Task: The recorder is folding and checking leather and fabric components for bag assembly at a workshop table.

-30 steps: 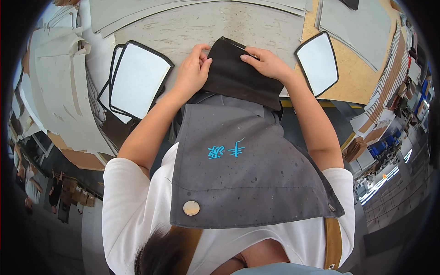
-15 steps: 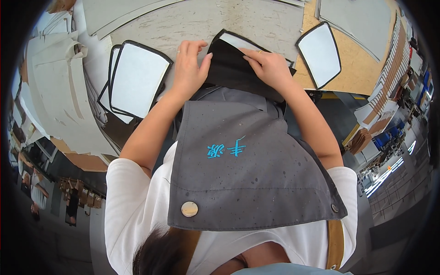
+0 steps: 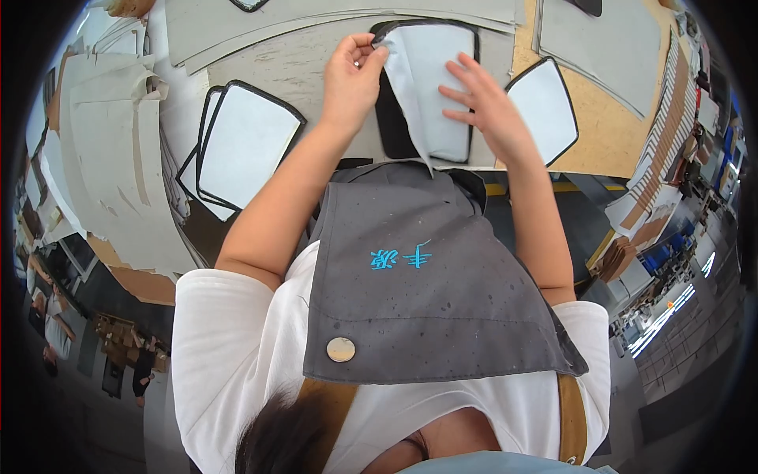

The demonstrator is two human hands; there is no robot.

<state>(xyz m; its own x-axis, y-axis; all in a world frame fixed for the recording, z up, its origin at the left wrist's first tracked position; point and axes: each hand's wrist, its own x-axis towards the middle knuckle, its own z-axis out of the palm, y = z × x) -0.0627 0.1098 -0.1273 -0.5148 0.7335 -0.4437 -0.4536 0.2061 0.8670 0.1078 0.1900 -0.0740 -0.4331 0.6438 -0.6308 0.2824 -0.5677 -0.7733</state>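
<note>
My left hand [image 3: 351,83] is closed in a pinch at the top left corner of a white sheet [image 3: 438,87] with rounded corners and a dark border. The sheet's left side is lifted and creased, its lower tip hanging toward my apron. Under that lifted side a black panel [image 3: 392,122] shows, lying on the table in front of me. My right hand [image 3: 491,114] hovers over the sheet's right side, fingers spread, holding nothing; whether the fingertips touch it I cannot tell.
Several black-bordered white panels [image 3: 249,142] lie overlapped on the left. Another such panel [image 3: 545,110] rests on the tan board [image 3: 612,154] at right, partly behind my right hand. Grey cardboard sheets [image 3: 332,31] cover the table's far part; more cardboard [image 3: 110,174] is stacked far left.
The black piece facing me has been turned, so the white side now faces up. Both hands moved farther up the table. My right hand has let go and spread its fingers.
</note>
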